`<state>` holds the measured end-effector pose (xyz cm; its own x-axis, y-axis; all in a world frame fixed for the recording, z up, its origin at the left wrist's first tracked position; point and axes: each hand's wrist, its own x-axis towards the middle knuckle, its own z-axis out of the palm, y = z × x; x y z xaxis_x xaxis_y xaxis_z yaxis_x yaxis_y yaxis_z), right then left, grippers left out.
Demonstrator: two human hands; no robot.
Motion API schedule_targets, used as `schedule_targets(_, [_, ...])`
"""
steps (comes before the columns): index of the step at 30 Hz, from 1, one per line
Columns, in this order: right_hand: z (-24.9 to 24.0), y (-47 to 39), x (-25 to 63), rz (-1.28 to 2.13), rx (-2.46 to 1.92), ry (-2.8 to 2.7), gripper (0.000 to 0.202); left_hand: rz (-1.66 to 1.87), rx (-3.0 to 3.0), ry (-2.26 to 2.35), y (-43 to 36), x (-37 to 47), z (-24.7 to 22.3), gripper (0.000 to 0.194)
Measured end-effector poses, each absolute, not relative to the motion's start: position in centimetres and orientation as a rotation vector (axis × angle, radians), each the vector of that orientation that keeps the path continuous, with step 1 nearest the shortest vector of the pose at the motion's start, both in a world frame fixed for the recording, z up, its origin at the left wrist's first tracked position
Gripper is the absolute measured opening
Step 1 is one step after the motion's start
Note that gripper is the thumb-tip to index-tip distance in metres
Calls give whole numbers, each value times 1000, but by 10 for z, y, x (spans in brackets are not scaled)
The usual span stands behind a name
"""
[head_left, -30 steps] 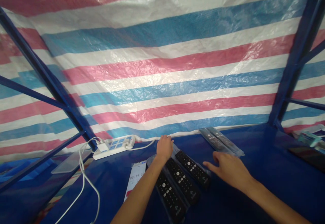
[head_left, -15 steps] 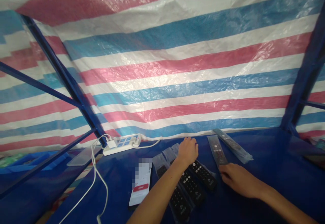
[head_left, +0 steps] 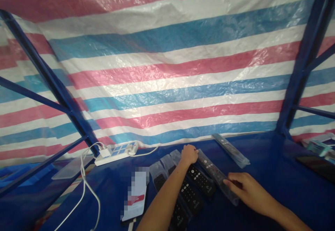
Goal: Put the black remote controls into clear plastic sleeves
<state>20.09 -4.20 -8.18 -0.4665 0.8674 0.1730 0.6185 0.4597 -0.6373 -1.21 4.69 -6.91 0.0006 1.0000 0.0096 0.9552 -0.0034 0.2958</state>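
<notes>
Remotes, 5 bagged, right hand on 1, left hand near, 1 phone

Pinching a bagged remote by its near end with the right hand, and got the left hand up by its far end. Also spotting three black remotes alongside, plus a phone on the desk.

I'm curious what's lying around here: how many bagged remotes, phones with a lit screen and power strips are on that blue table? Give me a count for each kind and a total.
Bagged remotes: 5, counting the one at the right hand and the one farthest back
Phone with a lit screen: 1
Power strip: 1
Total: 7
</notes>
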Motion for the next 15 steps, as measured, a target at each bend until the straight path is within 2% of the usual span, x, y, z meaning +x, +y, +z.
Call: schedule_targets(15, [-81, -39, 206, 575, -1299, -2211, 49, 404, 1994, 2069, 53, -12, -74, 22])
